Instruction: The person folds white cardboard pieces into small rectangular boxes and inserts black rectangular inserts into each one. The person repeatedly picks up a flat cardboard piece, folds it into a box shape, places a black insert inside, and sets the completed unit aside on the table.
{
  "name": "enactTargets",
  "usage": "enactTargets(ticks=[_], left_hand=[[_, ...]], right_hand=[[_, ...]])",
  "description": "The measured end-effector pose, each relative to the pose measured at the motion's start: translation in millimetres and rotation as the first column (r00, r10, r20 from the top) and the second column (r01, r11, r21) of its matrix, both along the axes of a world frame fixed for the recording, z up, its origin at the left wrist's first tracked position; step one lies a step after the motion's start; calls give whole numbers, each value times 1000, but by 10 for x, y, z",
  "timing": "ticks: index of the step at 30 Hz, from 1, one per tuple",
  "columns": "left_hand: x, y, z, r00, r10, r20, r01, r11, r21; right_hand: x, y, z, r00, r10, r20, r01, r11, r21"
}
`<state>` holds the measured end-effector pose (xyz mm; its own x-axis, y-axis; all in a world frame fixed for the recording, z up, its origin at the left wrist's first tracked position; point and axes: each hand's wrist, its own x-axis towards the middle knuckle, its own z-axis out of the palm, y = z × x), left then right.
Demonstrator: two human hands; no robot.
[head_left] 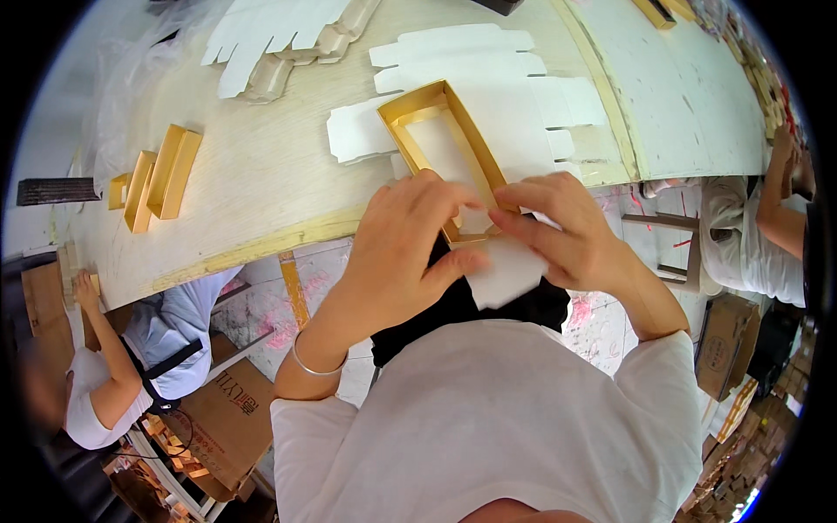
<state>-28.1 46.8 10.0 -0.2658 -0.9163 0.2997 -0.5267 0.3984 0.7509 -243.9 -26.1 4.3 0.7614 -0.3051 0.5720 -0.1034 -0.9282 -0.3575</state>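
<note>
Gold oblong card box (476,145): your right hand (571,231) pinching; left hand (401,228), grip unclear
Pale wooden table (270,174): ahead
Brown carton (228,436): lettered

A: Light?
B: Bright and even across the table (261,174) on my feed; dimmer lower left. Small blue-white glare, lower-right rim.
A: Sharpness?
B: I get motion smear on the left hand (397,231), at the thumb, and on the white card (507,275) beside it. Table edge bows; corners black.
</note>
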Motion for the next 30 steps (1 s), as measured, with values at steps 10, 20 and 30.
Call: enactTargets(ticks=[10,20,30], left_hand=[[-66,27,-201,967,165,-193,-184,980,-82],[-81,90,-195,968,250,30,-235,941,-246],[37,57,-54,959,197,203,-162,971,-178]], right_hand=[[277,136,-39,956,-177,234,13,823,567],[278,56,109,974,-83,-212,74,996,-49],[69,-199,296,985,135,-103,-53,818,573]])
